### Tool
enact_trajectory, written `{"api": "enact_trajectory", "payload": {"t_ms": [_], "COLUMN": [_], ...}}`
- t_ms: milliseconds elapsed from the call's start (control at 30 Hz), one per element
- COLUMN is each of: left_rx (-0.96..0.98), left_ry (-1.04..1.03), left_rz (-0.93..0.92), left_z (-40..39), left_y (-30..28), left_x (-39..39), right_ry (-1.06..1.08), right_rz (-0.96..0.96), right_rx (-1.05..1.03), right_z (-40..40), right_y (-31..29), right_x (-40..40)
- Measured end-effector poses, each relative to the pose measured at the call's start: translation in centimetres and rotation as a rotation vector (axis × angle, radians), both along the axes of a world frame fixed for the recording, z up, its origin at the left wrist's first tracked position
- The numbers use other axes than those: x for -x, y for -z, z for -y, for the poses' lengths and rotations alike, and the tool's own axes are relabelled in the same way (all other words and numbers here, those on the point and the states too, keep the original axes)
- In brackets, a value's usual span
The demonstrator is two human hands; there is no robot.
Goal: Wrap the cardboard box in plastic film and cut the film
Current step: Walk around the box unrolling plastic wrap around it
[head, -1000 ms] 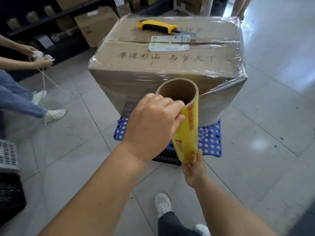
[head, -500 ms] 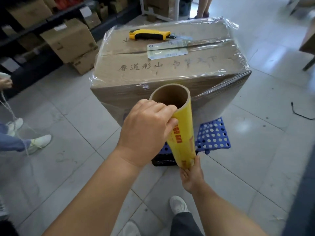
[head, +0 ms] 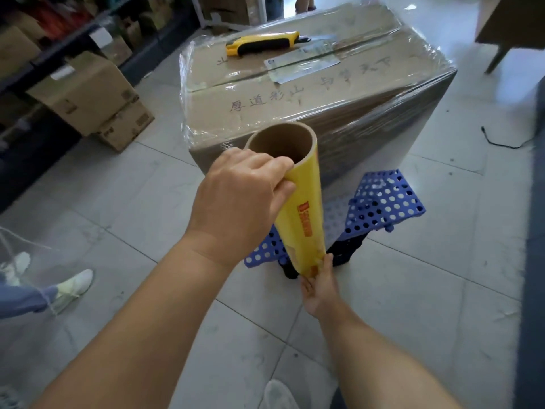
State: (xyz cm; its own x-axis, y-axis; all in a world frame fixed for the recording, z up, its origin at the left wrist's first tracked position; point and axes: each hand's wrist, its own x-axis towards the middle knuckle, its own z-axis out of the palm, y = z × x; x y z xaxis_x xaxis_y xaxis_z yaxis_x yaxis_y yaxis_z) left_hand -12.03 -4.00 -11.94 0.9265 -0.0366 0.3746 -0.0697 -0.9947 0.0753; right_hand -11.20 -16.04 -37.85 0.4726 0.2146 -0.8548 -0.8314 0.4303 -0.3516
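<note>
A big cardboard box (head: 309,93), covered in clear plastic film, stands on a blue perforated crate (head: 380,205). A yellow and black utility knife (head: 262,44) lies on the box top near its far edge. I hold a yellow film roll (head: 300,208) upright in front of the box. My left hand (head: 239,199) grips the roll's upper end, fingers curled over the rim. My right hand (head: 320,286) holds its bottom end. A sheet of film stretches from the roll to the box's near right side.
Shelves with stacked cardboard boxes (head: 91,98) line the left wall. Another person's legs and white shoes (head: 70,286) are at the left edge. A black cable (head: 501,141) lies on the tiles at right. A wooden furniture leg (head: 501,51) stands at top right.
I have moved leftward around the box, so it now appears turned and more to the right. Both hands keep the same hold on the roll.
</note>
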Motion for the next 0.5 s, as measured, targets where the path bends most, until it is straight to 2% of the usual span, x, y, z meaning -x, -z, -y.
{"api": "enact_trajectory", "payload": {"t_ms": [500], "left_rx": [-0.067], "left_ry": [0.014], "left_rz": [0.03], "left_z": [-4.4], "left_y": [0.2], "left_x": [2.6], "right_ry": [0.058], "right_rz": [-0.085], "right_rx": [-0.072], "right_z": [-7.2], "right_y": [-0.4], "right_x": [1.9]}}
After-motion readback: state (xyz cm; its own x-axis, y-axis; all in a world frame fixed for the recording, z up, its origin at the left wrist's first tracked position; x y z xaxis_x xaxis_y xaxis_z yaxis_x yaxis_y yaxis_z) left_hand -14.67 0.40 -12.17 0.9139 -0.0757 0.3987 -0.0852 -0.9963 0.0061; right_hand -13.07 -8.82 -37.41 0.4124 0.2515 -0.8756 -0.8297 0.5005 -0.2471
